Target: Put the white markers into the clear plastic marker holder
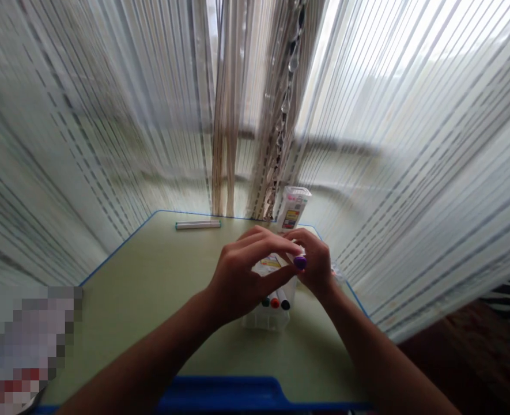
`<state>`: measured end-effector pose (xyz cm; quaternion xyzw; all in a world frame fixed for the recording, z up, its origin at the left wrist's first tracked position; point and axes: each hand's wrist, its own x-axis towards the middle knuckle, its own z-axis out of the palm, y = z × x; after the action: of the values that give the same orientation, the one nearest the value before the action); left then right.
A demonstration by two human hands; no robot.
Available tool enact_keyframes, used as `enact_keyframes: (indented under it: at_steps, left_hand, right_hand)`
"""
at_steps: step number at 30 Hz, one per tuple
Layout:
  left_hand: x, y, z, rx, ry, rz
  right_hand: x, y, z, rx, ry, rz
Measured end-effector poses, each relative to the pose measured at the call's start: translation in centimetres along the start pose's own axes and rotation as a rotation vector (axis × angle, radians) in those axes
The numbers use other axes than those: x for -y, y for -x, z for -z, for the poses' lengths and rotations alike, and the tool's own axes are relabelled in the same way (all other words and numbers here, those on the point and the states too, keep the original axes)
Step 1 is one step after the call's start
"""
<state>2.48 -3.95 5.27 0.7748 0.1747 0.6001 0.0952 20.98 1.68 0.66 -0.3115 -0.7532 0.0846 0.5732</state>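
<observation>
Both hands meet over the right half of the table around a marker (299,263) whose purple end faces me. My left hand (250,268) pinches it near that end between thumb and fingertips. My right hand (317,259) is curled round its far side, its fingertips partly hidden. Below them lies a clear plastic case (267,320) holding markers with a green end (265,302), a red end (274,302) and a black end (285,304). My hands cover much of that case.
A white marker (198,225) with teal ends lies near the table's back edge. An upright clear box (293,207) with a printed label stands behind my hands. String curtains (172,115) hang beyond the blue-edged table (142,282). A pixelated patch covers the lower left.
</observation>
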Motion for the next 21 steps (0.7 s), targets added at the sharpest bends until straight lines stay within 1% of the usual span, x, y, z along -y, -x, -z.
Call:
enact_keyframes:
  at_steps: [4, 10, 16, 21]
  left_hand:
    - [-0.24, -0.26, -0.33, 0.008, 0.019, -0.028]
    - [-0.37, -0.37, -0.39, 0.013, 0.015, -0.032]
    - [-0.2, -0.29, -0.3, 0.019, -0.008, -0.047]
    - [-0.27, -0.22, -0.23, 0.028, -0.04, -0.072]
  right_hand:
    - [0.3, -0.1, 0.12, -0.022, -0.006, 0.02]
    - [0.39, -0.11, 0.22, -0.032, -0.004, -0.003]
    - [0.13, -0.12, 0.3, -0.025, 0.021, 0.057]
    - [0.13, -0.2, 0.3, -0.035, 0.035, 0.062]
